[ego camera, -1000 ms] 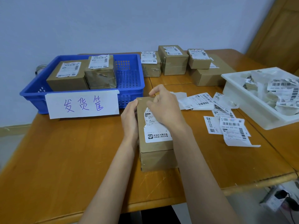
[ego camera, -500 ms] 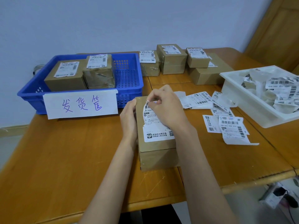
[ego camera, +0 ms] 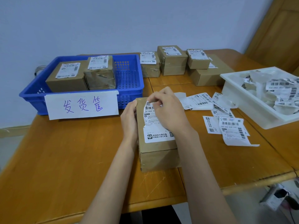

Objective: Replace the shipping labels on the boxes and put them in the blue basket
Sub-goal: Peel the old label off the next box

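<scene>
Labels are our work: the old label (ego camera: 153,120) on the box (ego camera: 157,143) before us is now peeled further from its far edge than a moment ago. Our right hand (ego camera: 168,110) pinches this edge, our left hand (ego camera: 129,117) grips the box side, so removal is progressing.

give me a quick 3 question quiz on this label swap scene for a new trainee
1. True or false: the blue basket already holds two boxes.
2. What is the right hand doing to the shipping label on the near box?
A. peeling its far edge up
B. pressing it flat
C. writing on it
3. Fill in: the left hand grips the near box's ____ side.

Key
1. True: two labelled boxes sit at its left end.
2. A: its fingers pinch the torn far edge, lifted off the cardboard.
3. Left.
</scene>
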Available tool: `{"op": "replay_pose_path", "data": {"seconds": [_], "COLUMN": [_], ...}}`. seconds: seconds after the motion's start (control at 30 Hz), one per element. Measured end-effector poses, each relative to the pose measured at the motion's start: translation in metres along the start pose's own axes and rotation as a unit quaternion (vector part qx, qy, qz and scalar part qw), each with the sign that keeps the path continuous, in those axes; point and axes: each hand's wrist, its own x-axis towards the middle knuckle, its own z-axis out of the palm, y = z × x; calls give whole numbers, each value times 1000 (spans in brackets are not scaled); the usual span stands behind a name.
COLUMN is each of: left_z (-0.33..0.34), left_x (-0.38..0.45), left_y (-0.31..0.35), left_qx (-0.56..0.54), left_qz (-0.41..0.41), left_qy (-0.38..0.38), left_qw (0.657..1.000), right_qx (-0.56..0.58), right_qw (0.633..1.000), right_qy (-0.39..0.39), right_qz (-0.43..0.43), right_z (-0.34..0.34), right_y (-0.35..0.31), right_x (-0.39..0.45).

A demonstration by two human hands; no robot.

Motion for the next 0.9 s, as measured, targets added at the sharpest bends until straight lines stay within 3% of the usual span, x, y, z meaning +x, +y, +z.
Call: {"op": "replay_pose_path", "data": {"seconds": [0.33, 0.53, 0.9], "left_z": [-1, 0, -1], "left_x": [2, 2, 3], "left_y": [-2, -2, -3], "left_qx": [-9, -8, -2], "left_qz": [-5, -2, -4], "left_qy": [2, 2, -1], "left_qw": [1000, 1000, 1000], "right_qx": [-70, 5, -20], "right_qw": [997, 1000, 1000], "right_qy": [-6, 0, -6], "right_qz": [-12, 1, -9], "right_z": [7, -1, 2], "right_y": [-4, -3, -1], "right_x": [6, 1, -1]}}
